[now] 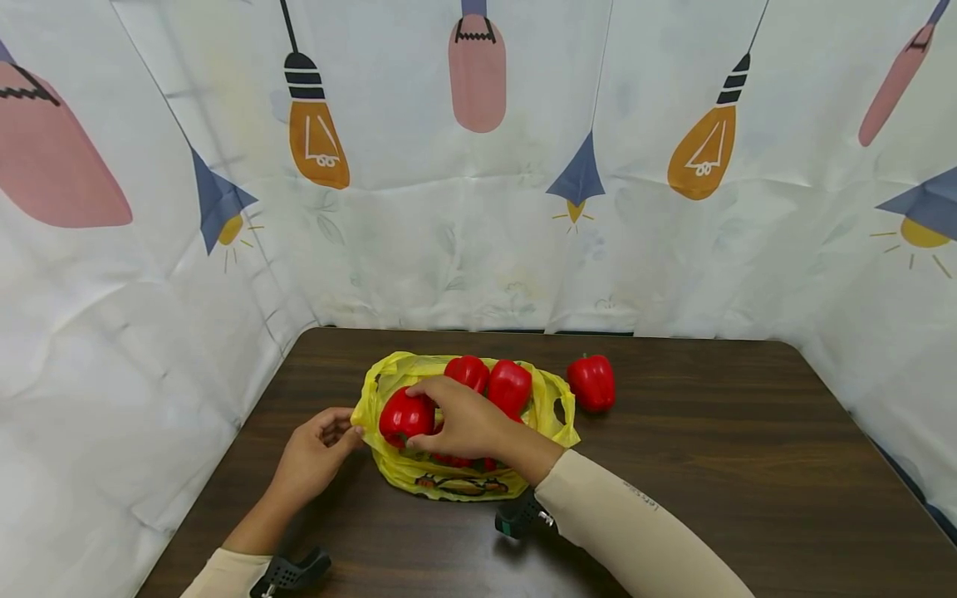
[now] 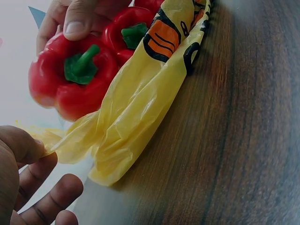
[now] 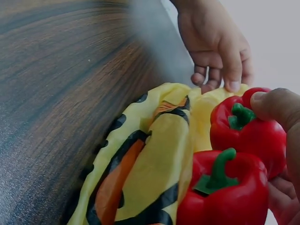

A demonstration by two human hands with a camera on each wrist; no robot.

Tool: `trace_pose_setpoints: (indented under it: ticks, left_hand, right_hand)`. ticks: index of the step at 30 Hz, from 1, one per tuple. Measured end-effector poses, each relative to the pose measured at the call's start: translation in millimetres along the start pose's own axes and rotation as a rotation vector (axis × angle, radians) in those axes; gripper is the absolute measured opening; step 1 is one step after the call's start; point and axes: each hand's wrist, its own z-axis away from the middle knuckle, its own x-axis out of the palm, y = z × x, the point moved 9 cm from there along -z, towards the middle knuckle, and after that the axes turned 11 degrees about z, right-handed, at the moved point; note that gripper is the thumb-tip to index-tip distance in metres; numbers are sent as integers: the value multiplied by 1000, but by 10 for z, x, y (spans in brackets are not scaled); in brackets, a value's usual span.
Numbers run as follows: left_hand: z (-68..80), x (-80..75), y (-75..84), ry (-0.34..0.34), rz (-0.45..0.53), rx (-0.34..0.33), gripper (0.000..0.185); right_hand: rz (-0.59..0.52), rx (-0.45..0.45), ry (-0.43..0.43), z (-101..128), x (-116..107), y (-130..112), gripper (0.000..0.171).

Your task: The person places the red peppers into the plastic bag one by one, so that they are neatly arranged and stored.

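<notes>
A yellow plastic bag (image 1: 449,480) lies on the dark wooden table (image 1: 748,465) with several red bell peppers in it. My right hand (image 1: 463,419) grips one red pepper (image 1: 404,415) at the bag's left mouth; the left wrist view shows this pepper (image 2: 70,84) with its green stem, my right fingers (image 2: 75,18) over its top. My left hand (image 1: 317,453) pinches the bag's left edge (image 2: 42,143) between thumb and fingers. The right wrist view shows the held pepper (image 3: 248,133), a second pepper (image 3: 225,192) below it, and the left hand (image 3: 218,47) at the bag's rim.
One more red pepper (image 1: 592,382) stands on the table just right of the bag. A white curtain (image 1: 478,249) printed with bulbs closes in the back and both sides. Bare tabletop stretches to the right and front.
</notes>
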Motion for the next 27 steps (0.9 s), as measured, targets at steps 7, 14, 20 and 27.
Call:
trace_pose_setpoints:
  ticks: [7, 14, 20, 27]
  left_hand:
    - [13, 0, 24, -2, 0, -3, 31]
    - [8, 15, 8, -4, 3, -8, 26]
    - [9, 16, 10, -2, 7, -17, 26]
    - [15, 14, 20, -4, 16, -14, 29]
  right_hand:
    - [158, -52, -42, -34, 102, -55, 63]
    - [271, -106, -46, -20, 99, -100, 50]
    - [276, -120, -35, 13, 25, -69, 46]
    - [237, -102, -12, 96, -179, 99, 45]
